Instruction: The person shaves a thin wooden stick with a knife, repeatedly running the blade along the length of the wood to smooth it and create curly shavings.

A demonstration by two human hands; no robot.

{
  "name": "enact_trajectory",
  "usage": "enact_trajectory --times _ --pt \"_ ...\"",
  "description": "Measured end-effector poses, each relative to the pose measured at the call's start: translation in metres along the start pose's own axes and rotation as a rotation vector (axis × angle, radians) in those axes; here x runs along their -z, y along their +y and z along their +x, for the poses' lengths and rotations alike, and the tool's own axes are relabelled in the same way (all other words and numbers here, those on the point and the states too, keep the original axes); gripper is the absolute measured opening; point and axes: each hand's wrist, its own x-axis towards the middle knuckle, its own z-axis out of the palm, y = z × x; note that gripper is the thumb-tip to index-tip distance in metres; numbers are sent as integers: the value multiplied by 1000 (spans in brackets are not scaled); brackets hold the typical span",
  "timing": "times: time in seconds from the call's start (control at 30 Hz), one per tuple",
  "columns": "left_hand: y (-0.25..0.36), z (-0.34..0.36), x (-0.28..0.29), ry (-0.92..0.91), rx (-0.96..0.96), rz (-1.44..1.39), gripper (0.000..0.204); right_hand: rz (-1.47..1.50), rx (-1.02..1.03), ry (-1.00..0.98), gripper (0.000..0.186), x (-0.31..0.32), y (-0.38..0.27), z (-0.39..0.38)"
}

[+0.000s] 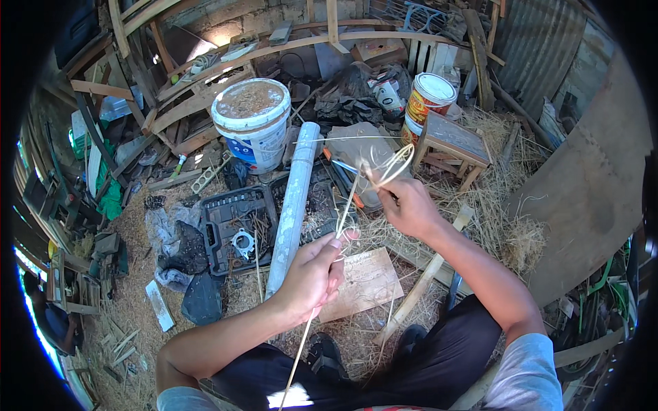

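My left hand point(315, 277) is closed on a thin pale strip point(300, 349) of split cane or similar, which runs down toward my lap and up to the other hand. My right hand point(404, 202), fingers pinched, holds curled loops point(394, 161) of pale strip, slightly blurred. Behind them lie a grey slab point(346, 142) and an orange-handled tool point(355, 200), partly hidden. Below sits a square light wooden board point(360, 288); left of the hands, a long whitish pipe point(291, 205) lies across an open black tool case point(233, 240).
A white bucket point(250, 130), stacked paint pails point(430, 96) and small wooden stool point(456, 144) stand ahead. Curved wooden frames point(308, 38) and scrap line the back. A large sheet point(582, 192) leans right; straw point(517, 246) litters the floor. What looks like a person point(58, 322) is at far left.
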Motion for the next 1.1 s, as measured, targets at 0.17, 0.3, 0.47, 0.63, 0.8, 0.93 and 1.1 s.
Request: enact_trajectory --times 0.17,0.3,0.47,0.63,0.8,0.93,1.1 --pt "-6 -20 -2 -106 18 71 38 -177 -174 277 33 34 85 8" --pt "7 0 18 -54 -79 -75 39 496 -605 -83 38 14 12 -5" --pt "5 7 8 -195 -69 -136 39 1214 -712 -120 35 16 -64 6" --pt "1 9 4 -300 -84 -106 41 1222 -659 -76 27 26 -61 16" --pt "-3 9 7 -258 -103 -156 40 1246 -660 165 29 50 -27 25" --pt "-4 10 7 -145 -104 -14 31 1251 -668 240 29 53 -12 23" --pt "0 4 7 -184 -125 -43 27 1305 -746 481 20 47 -16 14"
